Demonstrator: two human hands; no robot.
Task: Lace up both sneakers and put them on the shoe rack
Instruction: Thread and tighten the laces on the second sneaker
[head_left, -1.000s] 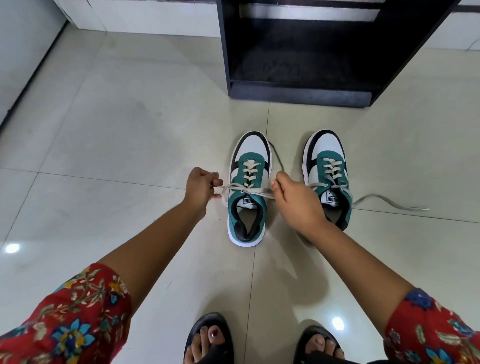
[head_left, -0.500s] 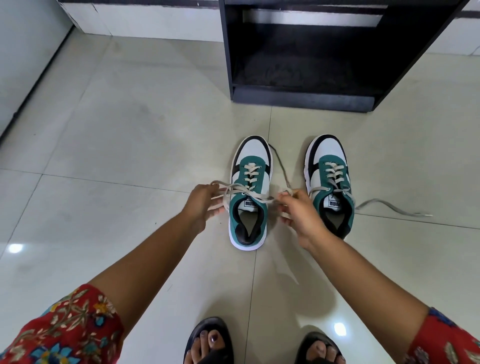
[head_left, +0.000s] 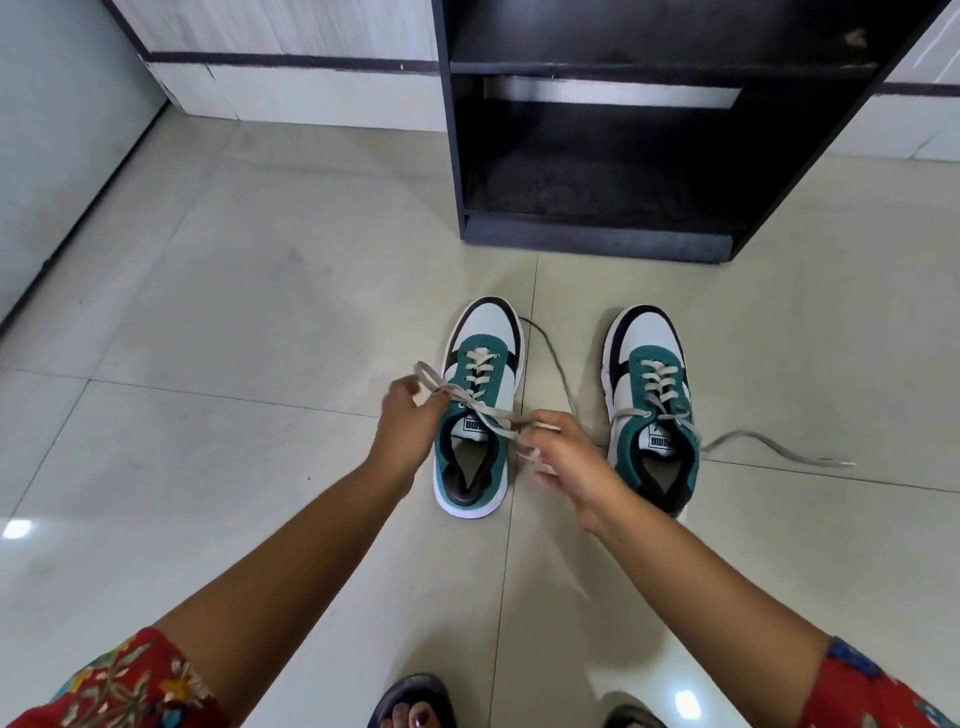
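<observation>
Left hand (head_left: 402, 426) and right hand (head_left: 563, 457) pinch the left sneaker (head_left: 478, 410) lace mid-knot; right sneaker (head_left: 652, 410), at three o'clock, lies untied; rack (head_left: 597, 234) at twelve awaits both.

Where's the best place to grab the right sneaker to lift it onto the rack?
Grip the right sneaker at its heel collar, from above and behind: the opening faces up and toward you. Its untied lace trails on the floor, so gather it first.

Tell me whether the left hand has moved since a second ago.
Yes. The left hand has closed in toward the left sneaker, now touching its side and holding a lace loop.
</observation>
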